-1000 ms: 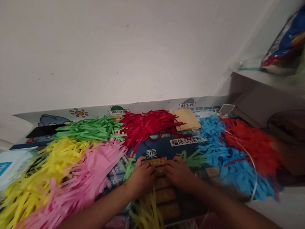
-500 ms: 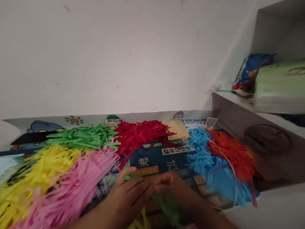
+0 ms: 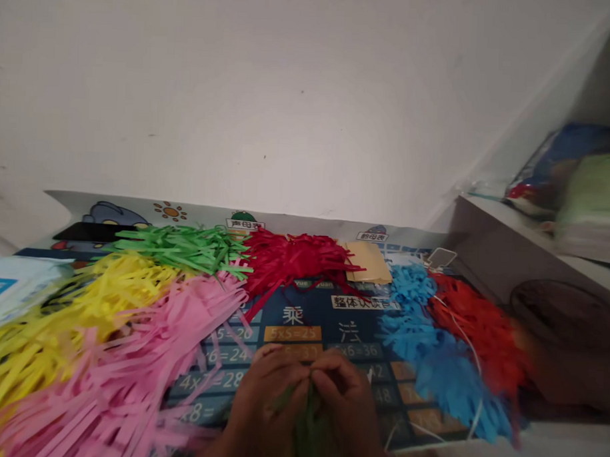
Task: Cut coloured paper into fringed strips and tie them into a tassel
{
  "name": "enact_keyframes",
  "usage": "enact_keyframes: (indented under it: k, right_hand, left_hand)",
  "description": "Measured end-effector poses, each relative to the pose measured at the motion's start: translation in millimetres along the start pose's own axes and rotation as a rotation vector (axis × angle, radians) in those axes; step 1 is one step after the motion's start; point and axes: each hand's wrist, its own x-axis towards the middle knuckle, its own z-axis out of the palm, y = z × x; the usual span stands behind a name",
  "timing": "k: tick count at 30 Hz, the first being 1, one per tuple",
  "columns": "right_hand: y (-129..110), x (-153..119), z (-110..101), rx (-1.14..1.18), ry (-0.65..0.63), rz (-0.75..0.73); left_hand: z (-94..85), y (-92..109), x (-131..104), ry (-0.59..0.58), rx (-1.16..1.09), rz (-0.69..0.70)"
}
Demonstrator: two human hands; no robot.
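Low in the middle of the head view, my left hand (image 3: 266, 394) and my right hand (image 3: 346, 393) meet with their fingertips pressed together. Between them they pinch a green paper strip (image 3: 308, 425), which hangs down below the fingers; its lower part is dim and blurred. Under the hands lies a dark printed mat (image 3: 220, 379) with multiplication sums. Pink fringed strips (image 3: 145, 363) spread to the left of my left hand. Blue fringed strips (image 3: 445, 367) lie to the right of my right hand.
Yellow (image 3: 97, 301), green (image 3: 184, 247) and dark red fringes (image 3: 298, 258) line the left and back, with a tan paper packet (image 3: 368, 263). Red-orange fringe (image 3: 474, 328) and a white cord (image 3: 461, 334) lie right. A shelf side (image 3: 523, 289) bounds the right, a wall (image 3: 249, 106) the back.
My hands have turned and drawn together, fingertips now meeting on the green strip, which hangs between them instead of under my right hand. The view has shifted slightly.
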Motion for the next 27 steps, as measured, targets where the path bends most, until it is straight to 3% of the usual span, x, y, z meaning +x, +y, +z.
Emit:
enact_keyframes:
  k: [4, 6, 8, 11, 14, 17, 21, 27]
  right_hand:
    - [-1.5, -1.9, -1.7, -0.100, 0.003, -0.190]
    - [-1.5, 11.9, -15.1, -0.321, 0.001, -0.241]
    - [-0.2, 43.8, -42.6, -0.650, 0.068, -0.230]
    - [7.8, 114.7, -97.0, -0.894, 0.211, -0.155]
    - [24.2, 174.8, -133.0, -1.067, 0.152, -0.115]
    - [42.4, 197.7, -136.7, -1.206, 0.071, -0.087]
    - [57.9, 192.5, -124.8, -1.318, 0.051, -0.045]
    - [45.5, 191.2, -130.1, -1.321, 0.095, 0.013]
  left_hand:
    - [-1.4, -7.8, 2.1, -0.028, -0.090, 0.020]
    - [-7.2, -16.6, 3.3, -0.049, -0.138, 0.023]
    - [-17.0, -25.9, 4.4, -0.044, -0.141, -0.030]
    - [-29.5, -32.9, 6.4, 0.007, -0.162, -0.283]
    - [-26.5, -30.0, 7.6, 0.009, -0.274, -0.541]
    - [-13.9, -28.3, 7.0, -0.038, -0.291, -0.601]
    - [-5.6, -40.0, 7.0, -0.191, -0.197, -0.507]
    - [2.5, -53.7, 9.4, -0.253, -0.144, -0.399]
